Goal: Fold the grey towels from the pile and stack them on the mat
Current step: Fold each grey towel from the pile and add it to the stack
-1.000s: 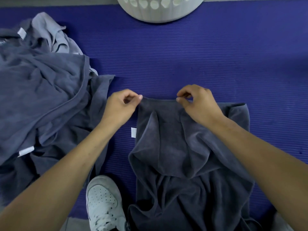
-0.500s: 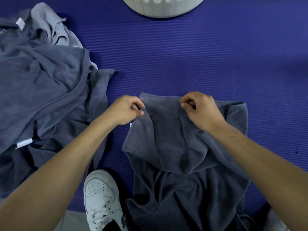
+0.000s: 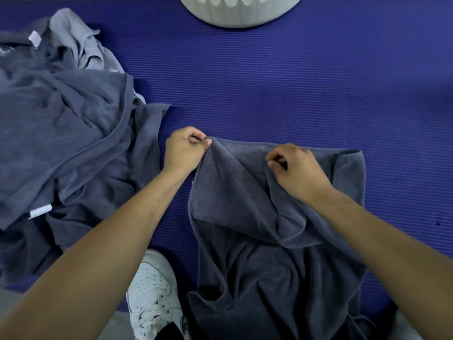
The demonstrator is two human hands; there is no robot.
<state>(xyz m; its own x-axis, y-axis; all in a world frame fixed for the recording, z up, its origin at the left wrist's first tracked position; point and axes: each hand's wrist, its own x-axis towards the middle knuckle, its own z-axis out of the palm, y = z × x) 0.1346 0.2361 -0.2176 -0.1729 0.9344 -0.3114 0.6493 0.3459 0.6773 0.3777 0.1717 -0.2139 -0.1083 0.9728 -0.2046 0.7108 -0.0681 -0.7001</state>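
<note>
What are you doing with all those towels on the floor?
A person is folding a dark grey terry towel on the ribbed purple mat. The left hand and the right hand each pinch its far edge, and the rest lies rumpled toward the person. No folded stack shows yet. A heap of unfolded grey towels waits to the left, a white plastic laundry basket stands at the far edge, and a white sneaker rests by the mat.

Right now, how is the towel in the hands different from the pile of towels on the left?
The towel is a single piece, pinched at its far edge by the left hand and the right hand; the pile is several crumpled pieces that no hand touches. The towel is all dark grey; the pile also holds a lighter grey piece. Both lie on the blue mat.
</note>
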